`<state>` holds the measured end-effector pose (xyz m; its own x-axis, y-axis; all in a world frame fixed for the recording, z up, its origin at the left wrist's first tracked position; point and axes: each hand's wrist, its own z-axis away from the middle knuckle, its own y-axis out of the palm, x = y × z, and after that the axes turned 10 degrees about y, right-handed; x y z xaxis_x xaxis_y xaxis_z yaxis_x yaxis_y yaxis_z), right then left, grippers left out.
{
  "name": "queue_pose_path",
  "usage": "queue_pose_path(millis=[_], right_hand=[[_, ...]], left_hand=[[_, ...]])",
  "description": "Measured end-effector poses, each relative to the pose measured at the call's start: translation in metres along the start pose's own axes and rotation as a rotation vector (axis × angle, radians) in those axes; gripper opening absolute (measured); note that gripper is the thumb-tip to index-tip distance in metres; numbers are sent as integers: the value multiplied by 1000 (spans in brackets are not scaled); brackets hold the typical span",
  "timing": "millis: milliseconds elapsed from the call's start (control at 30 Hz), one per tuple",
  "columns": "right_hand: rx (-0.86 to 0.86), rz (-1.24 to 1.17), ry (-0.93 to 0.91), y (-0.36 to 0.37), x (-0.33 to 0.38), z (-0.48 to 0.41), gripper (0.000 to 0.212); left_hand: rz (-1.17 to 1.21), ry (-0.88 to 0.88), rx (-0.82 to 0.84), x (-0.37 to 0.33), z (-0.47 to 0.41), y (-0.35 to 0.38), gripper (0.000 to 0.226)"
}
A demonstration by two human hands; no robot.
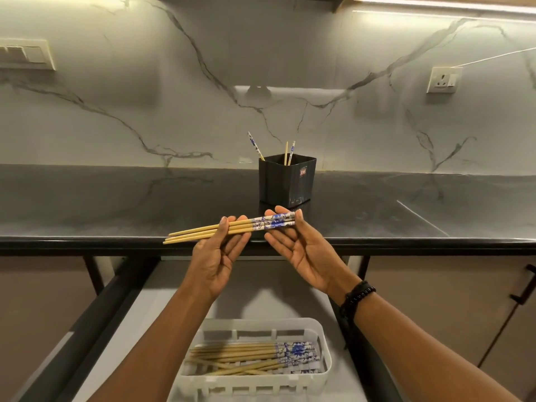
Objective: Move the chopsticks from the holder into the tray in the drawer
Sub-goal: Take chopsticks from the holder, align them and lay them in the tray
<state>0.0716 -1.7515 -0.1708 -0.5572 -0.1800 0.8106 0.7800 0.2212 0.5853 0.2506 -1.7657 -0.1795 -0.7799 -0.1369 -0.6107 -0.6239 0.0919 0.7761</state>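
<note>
Both my hands hold a bundle of three chopsticks [232, 227] level above the counter's front edge. The sticks are bamboo with blue-and-white patterned ends pointing right. My left hand [216, 256] pinches the bare wooden part between thumb and fingers. My right hand [301, 248] supports the patterned ends, thumb on top. The black square holder [285, 179] stands on the counter behind, with three chopsticks [285, 152] sticking out of it. Below, the white slotted tray [323, 361] lies in the open drawer [162, 303], holding several chopsticks [249, 356] laid lengthwise.
The dark counter [116, 204] runs across the view, with a marble wall behind. A switch plate [26, 55] and a socket [443, 79] are on the wall. Cabinet doors with a black handle [525, 285] flank the drawer.
</note>
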Motion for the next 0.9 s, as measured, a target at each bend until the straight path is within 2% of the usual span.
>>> queue_pose_path(millis=[100,233,333,433,667,900], right_hand=[[-81,48,-61,-2,0,-1,36],[-265,237,-194,-4,0,-1,29],[-325,300,-229,-6,1,1,19],[-301,267,-194,-6,3,2,17],[-52,-42,-81,-2,8,7,25],[-72,-46,-45,0,6,8,21]], left_hand=[[-19,15,-19,0,0,0,23],[-95,33,-50,1,0,2,29],[-121,34,-56,1,0,3,33],[-109,47,-69,1,1,3,32],[-8,-7,-55,-4,3,1,24],[-22,-24,-27,-6,2,-2,28]])
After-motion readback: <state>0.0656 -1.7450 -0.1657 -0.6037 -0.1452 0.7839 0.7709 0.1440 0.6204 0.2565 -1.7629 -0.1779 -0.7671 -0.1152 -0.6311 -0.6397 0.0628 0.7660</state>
